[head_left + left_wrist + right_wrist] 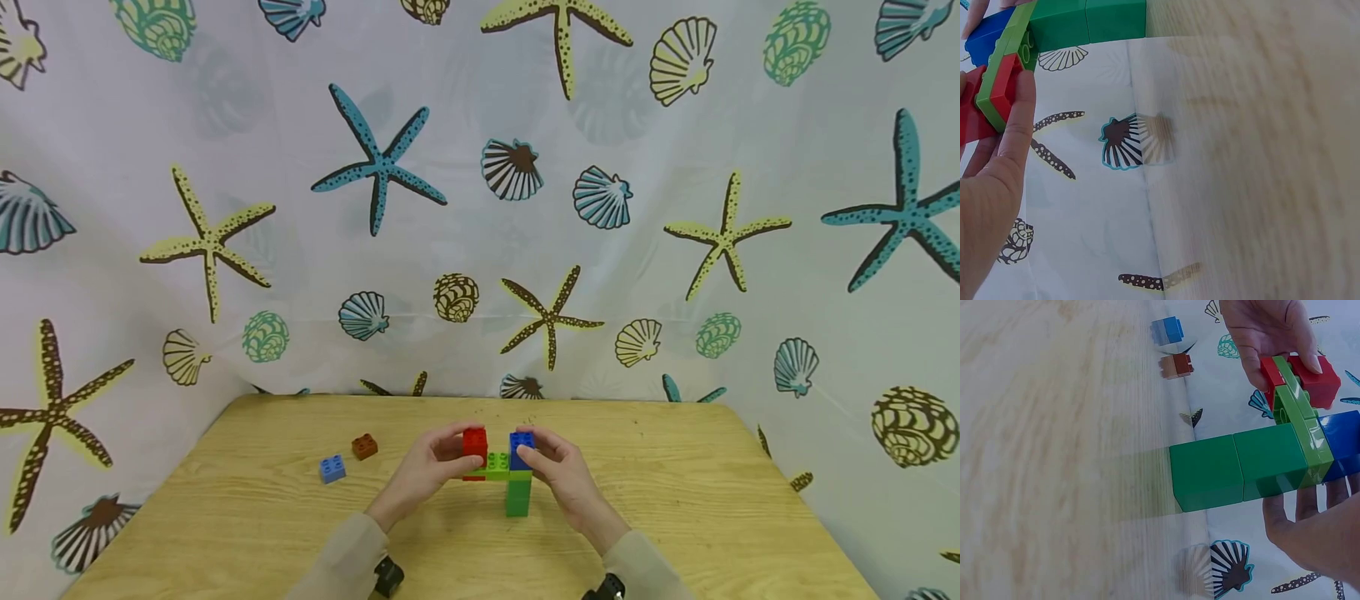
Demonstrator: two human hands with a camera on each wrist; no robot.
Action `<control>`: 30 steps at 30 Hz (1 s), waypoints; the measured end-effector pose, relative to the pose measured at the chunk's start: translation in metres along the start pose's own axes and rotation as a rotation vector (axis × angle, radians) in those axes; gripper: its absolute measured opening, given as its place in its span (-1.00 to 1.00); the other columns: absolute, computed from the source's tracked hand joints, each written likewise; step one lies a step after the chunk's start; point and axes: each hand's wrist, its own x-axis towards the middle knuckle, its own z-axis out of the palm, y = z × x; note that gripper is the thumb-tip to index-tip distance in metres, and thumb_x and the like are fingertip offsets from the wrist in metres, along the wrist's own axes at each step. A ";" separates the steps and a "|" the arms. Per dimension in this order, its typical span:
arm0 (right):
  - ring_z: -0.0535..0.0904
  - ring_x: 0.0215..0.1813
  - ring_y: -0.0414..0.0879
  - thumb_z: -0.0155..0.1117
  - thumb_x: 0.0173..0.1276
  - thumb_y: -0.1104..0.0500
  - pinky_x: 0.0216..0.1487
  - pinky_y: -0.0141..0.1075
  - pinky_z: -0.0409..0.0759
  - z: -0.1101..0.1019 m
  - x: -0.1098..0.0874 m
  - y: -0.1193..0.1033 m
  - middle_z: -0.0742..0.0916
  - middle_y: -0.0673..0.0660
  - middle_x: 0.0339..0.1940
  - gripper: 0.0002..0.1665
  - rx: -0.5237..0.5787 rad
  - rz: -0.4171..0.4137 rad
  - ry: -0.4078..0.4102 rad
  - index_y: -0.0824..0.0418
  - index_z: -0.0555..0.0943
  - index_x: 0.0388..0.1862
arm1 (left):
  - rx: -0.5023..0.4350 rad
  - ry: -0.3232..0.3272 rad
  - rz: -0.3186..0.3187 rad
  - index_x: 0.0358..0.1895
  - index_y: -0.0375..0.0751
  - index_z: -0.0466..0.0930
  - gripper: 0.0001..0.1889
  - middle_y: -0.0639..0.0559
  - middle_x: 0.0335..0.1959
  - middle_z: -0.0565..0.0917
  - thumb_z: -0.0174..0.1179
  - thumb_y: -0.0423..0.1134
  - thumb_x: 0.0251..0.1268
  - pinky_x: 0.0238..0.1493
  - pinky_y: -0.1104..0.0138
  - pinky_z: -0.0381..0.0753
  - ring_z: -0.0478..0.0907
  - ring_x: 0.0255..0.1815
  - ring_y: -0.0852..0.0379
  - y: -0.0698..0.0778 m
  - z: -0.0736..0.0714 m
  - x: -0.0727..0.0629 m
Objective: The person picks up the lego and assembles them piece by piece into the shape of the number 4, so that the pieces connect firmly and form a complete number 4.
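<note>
A light green brick (496, 467) lies level across the top of two stacked green bricks (518, 497), joined near its right end. On that end sits a blue brick (522, 438), pinched by my right hand (572, 477) with the thumb in front and fingers behind. My left hand (422, 468) grips a red brick (474, 442) on the overhanging left end. Under this end is a thinner red piece (1272, 375), with a left finger against it in the left wrist view. The green column stands upright on the table.
To the left on the wooden table (247, 500) lie a loose lighter blue brick (332, 468) and a reddish-brown brick (365, 447). A white curtain (465, 225) printed with shells and starfish hangs behind the table and along its sides.
</note>
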 end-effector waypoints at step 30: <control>0.55 0.20 0.02 0.31 0.37 -0.01 0.34 -0.01 0.45 0.001 0.001 0.004 0.60 0.18 0.25 -0.38 -0.016 -0.021 0.007 0.20 0.48 0.34 | -0.053 -0.017 -0.063 0.25 -0.11 0.56 -0.47 -0.12 0.07 0.68 0.40 -0.20 0.18 0.03 0.21 0.65 0.64 0.00 0.03 0.005 -0.006 0.001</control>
